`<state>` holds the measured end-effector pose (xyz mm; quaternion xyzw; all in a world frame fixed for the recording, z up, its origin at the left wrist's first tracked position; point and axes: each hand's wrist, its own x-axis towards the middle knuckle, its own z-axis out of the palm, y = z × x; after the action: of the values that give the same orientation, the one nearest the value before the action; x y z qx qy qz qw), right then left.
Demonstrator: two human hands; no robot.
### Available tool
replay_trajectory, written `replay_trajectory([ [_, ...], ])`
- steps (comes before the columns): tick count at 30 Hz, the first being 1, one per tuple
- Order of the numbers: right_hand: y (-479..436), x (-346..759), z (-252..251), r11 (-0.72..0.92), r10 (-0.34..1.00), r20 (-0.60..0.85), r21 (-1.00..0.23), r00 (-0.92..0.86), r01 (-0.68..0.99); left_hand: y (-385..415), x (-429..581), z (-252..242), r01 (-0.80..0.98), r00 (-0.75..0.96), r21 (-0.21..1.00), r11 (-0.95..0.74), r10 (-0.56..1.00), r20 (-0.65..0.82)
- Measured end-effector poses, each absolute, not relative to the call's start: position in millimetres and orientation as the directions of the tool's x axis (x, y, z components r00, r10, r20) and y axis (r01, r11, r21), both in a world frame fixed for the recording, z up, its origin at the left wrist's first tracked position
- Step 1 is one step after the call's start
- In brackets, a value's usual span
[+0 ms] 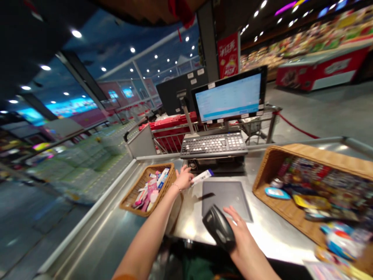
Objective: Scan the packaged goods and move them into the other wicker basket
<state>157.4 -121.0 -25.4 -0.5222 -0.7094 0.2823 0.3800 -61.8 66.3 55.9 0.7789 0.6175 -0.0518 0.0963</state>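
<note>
My left hand (184, 179) is above the counter beside the small wicker basket (124, 205), pinching one end of a slim white box with a blue end (202, 177). The box points right, over the far edge of a grey flat pad (236, 194). In my right hand (240, 237) is a black barcode scanner (218, 227), its head toward the pad; part of the grip is hidden by my palm. Small packaged goods (151, 188) in pink, white and blue lie in the small basket.
A keyboard (214, 144) and a lit monitor (230, 97) stand beyond the pad. To the right, a large wicker basket (276, 155) holds many colourful packets (313, 202). The metal counter (113, 237) has a raised rim along its left side.
</note>
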Motion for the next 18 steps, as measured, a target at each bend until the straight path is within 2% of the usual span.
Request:
replay_trajectory([
  [8, -117.5, 159.3, -15.1, 0.308, 0.944, 0.172, -0.76, -0.28, 0.572, 61.4, -72.1, 58.4, 0.98, 0.195, 0.087, -0.181, 0.961, -0.197],
  [18, -111.3, 150.8, -20.4, 0.353, 0.926, 0.19, -0.744, -0.327, 0.568, 58.6, -91.1, 51.7, 0.985, 0.16, 0.082, -0.149, 0.974, -0.158],
])
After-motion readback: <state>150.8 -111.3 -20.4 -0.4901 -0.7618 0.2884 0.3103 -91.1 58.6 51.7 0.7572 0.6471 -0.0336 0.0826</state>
